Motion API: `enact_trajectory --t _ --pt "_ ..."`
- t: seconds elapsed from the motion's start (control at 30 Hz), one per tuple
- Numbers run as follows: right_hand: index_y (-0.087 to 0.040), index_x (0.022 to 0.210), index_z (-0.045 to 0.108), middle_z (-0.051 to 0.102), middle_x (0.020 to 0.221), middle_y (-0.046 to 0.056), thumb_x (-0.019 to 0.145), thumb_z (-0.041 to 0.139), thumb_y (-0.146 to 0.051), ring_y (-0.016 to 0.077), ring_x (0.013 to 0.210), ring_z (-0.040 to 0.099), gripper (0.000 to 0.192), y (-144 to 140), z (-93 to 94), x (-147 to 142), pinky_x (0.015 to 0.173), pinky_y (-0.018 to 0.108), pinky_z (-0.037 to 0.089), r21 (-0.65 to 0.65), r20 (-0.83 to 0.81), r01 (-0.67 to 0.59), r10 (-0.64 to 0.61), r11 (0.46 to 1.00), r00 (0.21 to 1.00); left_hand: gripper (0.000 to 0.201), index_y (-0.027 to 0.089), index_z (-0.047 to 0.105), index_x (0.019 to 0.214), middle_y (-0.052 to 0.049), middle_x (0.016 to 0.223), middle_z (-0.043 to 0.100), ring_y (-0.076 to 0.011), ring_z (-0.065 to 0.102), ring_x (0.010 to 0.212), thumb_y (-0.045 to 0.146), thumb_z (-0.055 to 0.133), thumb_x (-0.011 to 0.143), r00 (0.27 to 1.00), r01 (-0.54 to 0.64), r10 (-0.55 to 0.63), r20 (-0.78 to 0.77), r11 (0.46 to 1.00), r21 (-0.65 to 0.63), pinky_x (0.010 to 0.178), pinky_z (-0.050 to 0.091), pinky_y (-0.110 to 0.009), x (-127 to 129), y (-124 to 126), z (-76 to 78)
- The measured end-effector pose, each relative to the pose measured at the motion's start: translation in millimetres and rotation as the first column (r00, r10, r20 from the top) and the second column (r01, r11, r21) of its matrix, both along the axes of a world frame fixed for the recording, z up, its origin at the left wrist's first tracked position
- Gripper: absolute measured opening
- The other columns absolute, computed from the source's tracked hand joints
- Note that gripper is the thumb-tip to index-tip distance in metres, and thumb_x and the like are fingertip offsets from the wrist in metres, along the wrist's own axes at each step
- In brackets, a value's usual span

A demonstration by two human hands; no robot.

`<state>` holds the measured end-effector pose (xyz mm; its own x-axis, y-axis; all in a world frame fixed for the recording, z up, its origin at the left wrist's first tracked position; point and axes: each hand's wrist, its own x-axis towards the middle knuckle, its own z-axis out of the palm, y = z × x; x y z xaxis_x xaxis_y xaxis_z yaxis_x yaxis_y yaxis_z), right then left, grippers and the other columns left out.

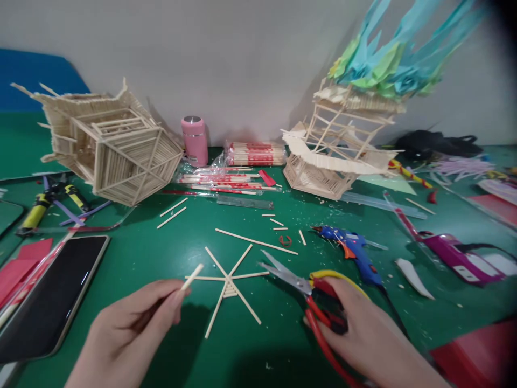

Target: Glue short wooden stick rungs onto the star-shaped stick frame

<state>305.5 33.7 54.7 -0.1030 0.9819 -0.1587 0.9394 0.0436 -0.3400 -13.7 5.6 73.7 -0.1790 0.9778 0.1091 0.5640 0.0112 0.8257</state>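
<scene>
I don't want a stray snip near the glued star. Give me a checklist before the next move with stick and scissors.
1. Left hand pinches the short stick firmly: ok.
2. Right hand is in the scissors handles: ok.
3. Blades open: ok.
4. Stick between the blades: not ok, apart.
5. Blade tips off the star of sticks: ok, but close.
6. Glue gun lies out of the hands' way: ok.

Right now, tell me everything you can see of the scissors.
The scissors have silver metal blades and red handle loops with a yellow upper edge. The blades are parted, tips pointing up-left toward the star of thin wooden sticks without touching it. They sit low over the green mat. The right hand grips the handles, fingers through the loops.
</scene>
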Motion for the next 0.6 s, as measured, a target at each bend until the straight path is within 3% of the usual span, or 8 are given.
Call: enact_trajectory --t 0.13,0.23,0.3,0.37,0.4,0.47,0.6 --pt "-0.013 0.103 0.055 0.065 0.097 0.016 0.068 0.056 -0.048 0.0315 0.082 0.065 0.049 6.1 -3.5 26.5 0.067 0.046 0.053 0.26 0.159 -0.078 0.037 0.962 0.987 0.012 0.025 0.057 0.094 0.001 0.081 0.063 -0.0119 0.06 0.07 0.024 0.049 0.084 0.908 0.306 -0.248 -0.337 0.943 0.131 0.059 0.049 -0.02 17.3 0.4 -4.2" --pt "-0.017 0.104 0.056 0.062 0.103 0.014 0.079 0.05 -0.044 0.0287 0.092 0.061 0.037 -0.6 13.1 9.9 0.077 0.045 0.049 0.507 0.151 -0.164 0.1 0.846 0.983 0.016 0.021 0.055 0.089 0.0 0.073 0.06 -0.0133 0.056 0.061 0.016 0.04 0.086 0.768 0.492 -0.383 -0.513 0.866 0.09 0.055 0.046 -0.024 36.2 -1.3 -9.9" --pt "-0.021 0.103 0.055 0.065 0.093 0.007 0.082 0.051 -0.032 0.0205 0.085 0.061 0.024 -7.0 23.4 -16.9 0.075 0.034 0.049 0.579 0.079 -0.299 0.313 0.758 0.946 0.023 0.019 0.055 0.084 -0.001 0.066 0.058 -0.0143 0.053 0.055 0.012 0.034 0.086 0.684 0.559 -0.439 -0.582 0.828 0.033 0.05 0.042 -0.025 49.0 -5.1 -14.7" --pt "-0.021 0.106 0.056 0.066 0.09 0.004 0.082 0.052 -0.024 0.016 0.079 0.061 0.025 -11.8 26.7 -45.6 0.068 0.027 0.048 0.459 -0.014 -0.485 0.552 0.744 0.834 0.025 0.019 0.054 0.078 -0.001 0.061 0.056 -0.014 0.051 0.051 0.009 0.031 0.084 0.652 0.588 -0.448 -0.612 0.808 0.035 0.047 0.039 -0.025 58.4 -10.3 -19.9" --pt "-0.021 0.104 0.058 0.066 0.086 0.003 0.084 0.051 -0.023 0.0156 0.075 0.06 0.022 -13.1 25.6 -57.6 0.063 0.026 0.047 0.407 -0.046 -0.536 0.603 0.74 0.797 0.025 0.019 0.052 0.074 0.0 0.059 0.055 -0.0135 0.049 0.048 0.008 0.031 0.084 0.645 0.595 -0.439 -0.626 0.802 0.05 0.045 0.037 -0.024 61.0 -13.0 -22.5" --pt "-0.021 0.093 0.062 0.063 0.072 0.001 0.085 0.047 -0.019 0.0143 0.063 0.055 0.017 -13.5 20.2 -74.1 0.053 0.025 0.04 0.341 -0.078 -0.574 0.631 0.745 0.772 0.025 0.02 0.049 0.071 0.001 0.057 0.054 -0.0132 0.046 0.045 0.006 0.032 0.082 0.63 0.6 -0.416 -0.656 0.797 0.07 0.042 0.035 -0.025 61.8 -17.8 -27.1" --pt "-0.018 0.092 0.063 0.061 0.07 0.003 0.087 0.042 -0.019 0.0154 0.061 0.05 0.022 -9.0 11.4 -84.4 0.051 0.027 0.036 0.31 -0.114 -0.598 0.654 0.739 0.748 0.024 0.019 0.05 0.079 0.002 0.057 0.053 -0.0137 0.046 0.044 0.005 0.031 0.082 0.608 0.564 -0.343 -0.716 0.821 0.086 0.042 0.035 -0.026 54.5 -23.1 -31.7"
